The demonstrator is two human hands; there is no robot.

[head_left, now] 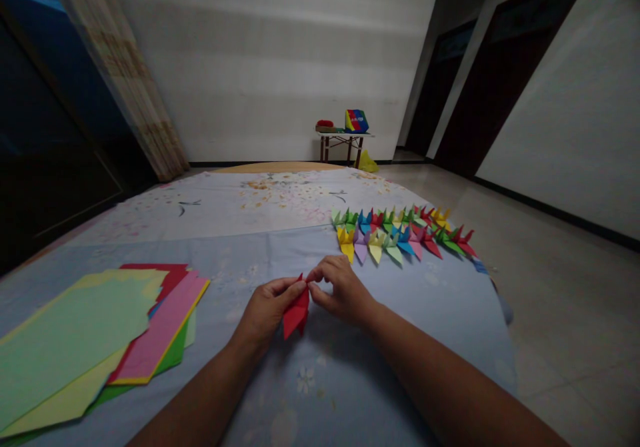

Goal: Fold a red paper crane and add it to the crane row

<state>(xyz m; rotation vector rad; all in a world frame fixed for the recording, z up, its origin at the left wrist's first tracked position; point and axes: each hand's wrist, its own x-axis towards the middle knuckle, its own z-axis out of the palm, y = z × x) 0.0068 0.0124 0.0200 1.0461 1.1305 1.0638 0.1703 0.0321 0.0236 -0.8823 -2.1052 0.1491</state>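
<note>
A folded red paper piece [296, 315] hangs between both hands above the pale blue cloth [320, 380]. My left hand [267, 308] pinches its top edge from the left, fingers closed on it. From the right, my right hand [341, 290] pinches the same top corner with thumb and fingertips. Beyond the hands, several finished paper cranes [404, 232] in many colours lie in two rows on the cloth.
A fanned stack of coloured paper sheets [90, 334], green on top with pink, yellow and red below, lies at the left. The cloth's right edge drops to a tiled floor [560, 314]. A small table [344, 142] with a colourful bag stands by the far wall.
</note>
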